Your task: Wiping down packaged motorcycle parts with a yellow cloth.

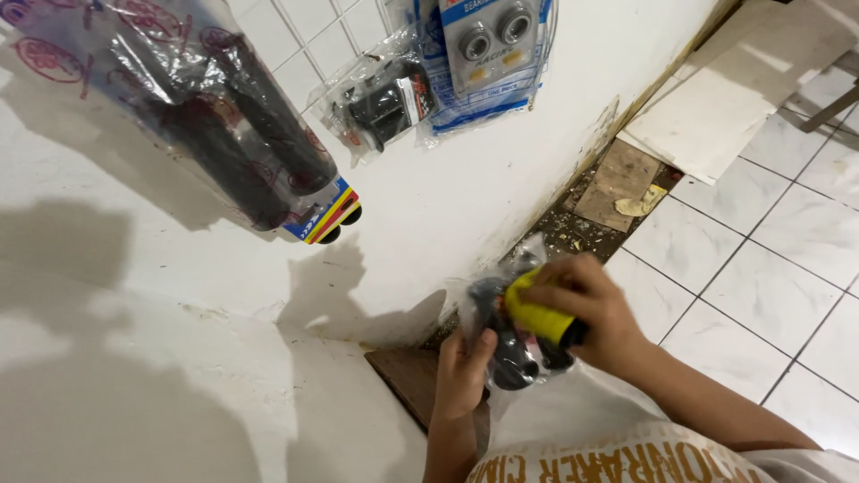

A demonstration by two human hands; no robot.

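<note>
Yellow grip (540, 317) sits clamped in the right hand (586, 309), fingers curled tight around it. Left hand (463, 371) pinches the clear bag (514, 344) of black grips against the white wall (179, 295).

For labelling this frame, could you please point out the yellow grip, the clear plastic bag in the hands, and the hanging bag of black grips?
yellow grip (537, 315): head view, middle of its yellow body.
clear plastic bag (528, 252): head view, crumpled top edge.
hanging bag of black grips (224, 116): head view, on its black contents.

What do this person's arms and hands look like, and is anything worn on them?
Both hands are bare: no gloves, rings or watch show on the left hand or right hand. The forearms are uncovered too. Below them shows a white garment with orange-tan lettering.
</note>
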